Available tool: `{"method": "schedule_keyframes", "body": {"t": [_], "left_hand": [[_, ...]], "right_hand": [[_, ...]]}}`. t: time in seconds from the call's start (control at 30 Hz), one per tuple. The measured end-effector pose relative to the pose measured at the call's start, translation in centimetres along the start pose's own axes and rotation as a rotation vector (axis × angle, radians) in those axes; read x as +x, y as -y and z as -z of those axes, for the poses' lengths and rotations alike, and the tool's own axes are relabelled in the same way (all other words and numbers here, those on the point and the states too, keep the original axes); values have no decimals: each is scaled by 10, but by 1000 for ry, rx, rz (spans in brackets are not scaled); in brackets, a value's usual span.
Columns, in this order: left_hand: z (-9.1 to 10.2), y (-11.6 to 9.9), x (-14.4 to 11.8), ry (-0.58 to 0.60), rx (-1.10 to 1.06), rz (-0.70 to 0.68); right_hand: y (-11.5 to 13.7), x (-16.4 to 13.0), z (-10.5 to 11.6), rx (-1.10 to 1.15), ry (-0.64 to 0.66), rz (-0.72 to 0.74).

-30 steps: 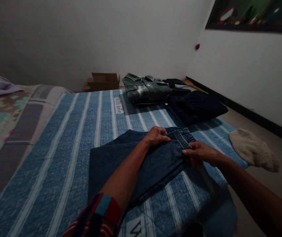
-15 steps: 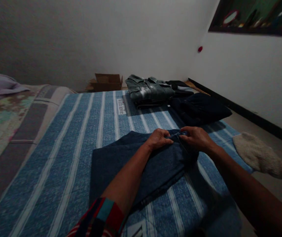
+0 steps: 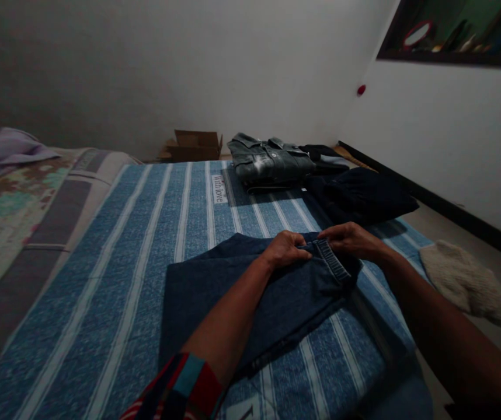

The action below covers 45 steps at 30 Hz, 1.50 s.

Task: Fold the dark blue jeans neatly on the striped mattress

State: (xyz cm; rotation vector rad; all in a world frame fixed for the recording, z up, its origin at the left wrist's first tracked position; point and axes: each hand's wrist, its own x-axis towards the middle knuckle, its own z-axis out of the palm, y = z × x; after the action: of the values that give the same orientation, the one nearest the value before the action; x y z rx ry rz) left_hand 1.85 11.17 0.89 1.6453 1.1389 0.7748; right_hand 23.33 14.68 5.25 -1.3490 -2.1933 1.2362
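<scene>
near the right edge of the bed (image 3: 114, 245), one pair of folded blue jeans (image 3: 250, 286) lies flat on the blue-and-white striped bedspread (image 3: 154, 204). two hands meet at its waistband (image 3: 333, 261): the left hand (image 3: 286, 249) presses down on the denim with its fingers curled together, and the right hand (image 3: 352, 240) pinches the waistband's far end between thumb and fingers. one striped sleeve cuff (image 3: 176, 391) shows on the left arm. farther up the bed lie three folded garments: one grey-green denim jacket (image 3: 270, 163), one black piece (image 3: 323, 156) just beside it, and one dark navy piece (image 3: 362, 195) nearer the jeans. one open cardboard box (image 3: 194, 145) stands by the wall; what it holds cannot be seen. one cream woolly cloth (image 3: 467, 283) lies on the floor to the right. one lilac cloth (image 3: 5, 151) rests far left.
</scene>
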Motion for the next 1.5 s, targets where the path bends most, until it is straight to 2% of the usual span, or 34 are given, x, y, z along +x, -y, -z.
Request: {"method": "schedule_keyframes", "body": {"t": [0.1,0.17,0.33,0.67,0.83,1.07,1.3,1.5], "left_hand": [[0,0,0,2,-3,3],[0,0,0,4,-10,7],[1,-2,-2,2,-78,31],[8,-5,-4,10,-117,90],[14,-2,-4,57,-219,111],[13,-3,-2,34,-132,103],[10,-3,-1,39,-120,51],[9,-8,-5,42,-200,41]], "right_hand": [[-2,0,0,97,44,-5],[-2,0,-3,123,26,0],[-4,-6,-12,172,-123,45],[-19,-12,-22,162,-300,125],[-18,-14,-24,152,-315,137],[-13,-18,-26,154,-353,178],[-4,-20,-21,131,-226,138],[-2,-20,-24,182,-285,165]]}}
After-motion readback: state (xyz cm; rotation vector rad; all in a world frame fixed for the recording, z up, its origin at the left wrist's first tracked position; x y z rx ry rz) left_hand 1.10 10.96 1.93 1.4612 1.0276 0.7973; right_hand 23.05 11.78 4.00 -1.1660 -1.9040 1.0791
